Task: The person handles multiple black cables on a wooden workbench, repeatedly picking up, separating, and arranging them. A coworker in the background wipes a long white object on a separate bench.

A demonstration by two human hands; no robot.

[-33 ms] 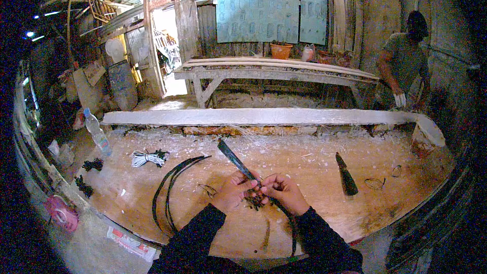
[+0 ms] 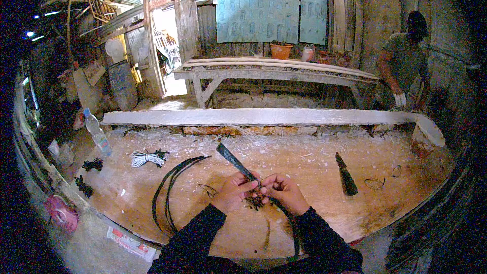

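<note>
A dark flat strip (image 2: pixel 232 158) runs slantwise between my hands above the wooden tabletop. My left hand (image 2: pixel 233 191) is closed around it, and its free end sticks out up and to the left. Close beside, the fingertips of my right hand (image 2: pixel 284 191) pinch the strip; its tail hangs down past my right forearm. Below my fingers lie small dark pieces (image 2: pixel 255 203), partly hidden. Left of my hands rest curved black strips (image 2: pixel 170 185) and a thin wire loop (image 2: pixel 207 190). A dark, pointed, knife-like tool (image 2: pixel 347 176) lies to the right.
A white-coated long ledge (image 2: pixel 264 116) spans the table's far side. At left are a plastic bottle (image 2: pixel 98 132), a white cord bundle (image 2: pixel 144 159) and black bundles (image 2: pixel 93 164). A whitish bucket (image 2: pixel 427 134) stands at far right, near another person (image 2: pixel 406 61).
The strip's free end has dipped slightly down and left. My hands have hardly moved.
</note>
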